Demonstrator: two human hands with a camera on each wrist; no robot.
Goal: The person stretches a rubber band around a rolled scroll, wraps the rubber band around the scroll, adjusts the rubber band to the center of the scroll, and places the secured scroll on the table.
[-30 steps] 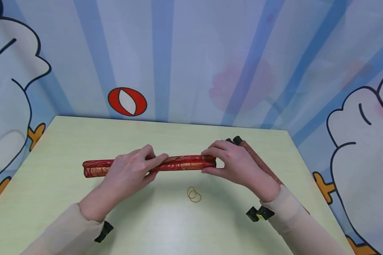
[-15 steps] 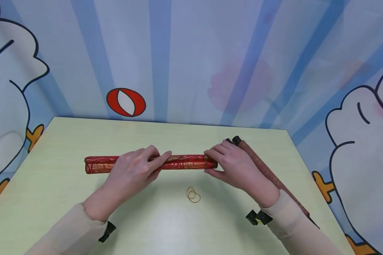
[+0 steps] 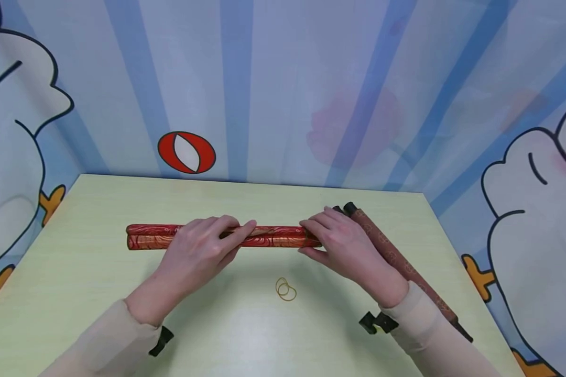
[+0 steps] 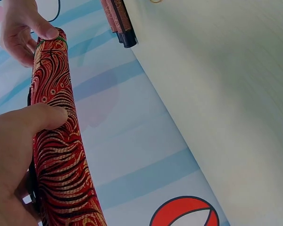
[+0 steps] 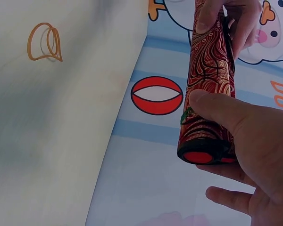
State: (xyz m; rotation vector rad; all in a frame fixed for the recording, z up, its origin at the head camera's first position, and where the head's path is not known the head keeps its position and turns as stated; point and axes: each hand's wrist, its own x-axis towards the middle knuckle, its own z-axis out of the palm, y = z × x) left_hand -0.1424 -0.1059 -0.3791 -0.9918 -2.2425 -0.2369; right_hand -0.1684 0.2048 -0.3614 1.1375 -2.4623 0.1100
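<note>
A long red-and-gold patterned double roll (image 3: pixel 278 241), two tubes lying side by side, spans level between both hands above the table. My left hand (image 3: pixel 195 248) grips it left of its middle, the thumb lying along its near face in the left wrist view. At its right end my right hand (image 3: pixel 349 246) pinches it between thumb and fingers. Beside the right thumb, a thin green band (image 5: pixel 186 115) circles that end. Black trim borders the roll's red end faces (image 5: pixel 198 157). Below, several thin yellow rubber bands (image 3: pixel 285 289) lie together on the table.
Two brown patterned scrolls (image 3: pixel 401 256) with black end knobs lie slantwise at the table's right, partly behind the right hand and forearm. A cartoon-printed backdrop (image 3: pixel 283 94) rises behind the pale table (image 3: pixel 245 335).
Both hands have raised the roll's left end slightly, so it lies more level in the head view. The grips stay nearly the same; the rubber bands have not moved.
</note>
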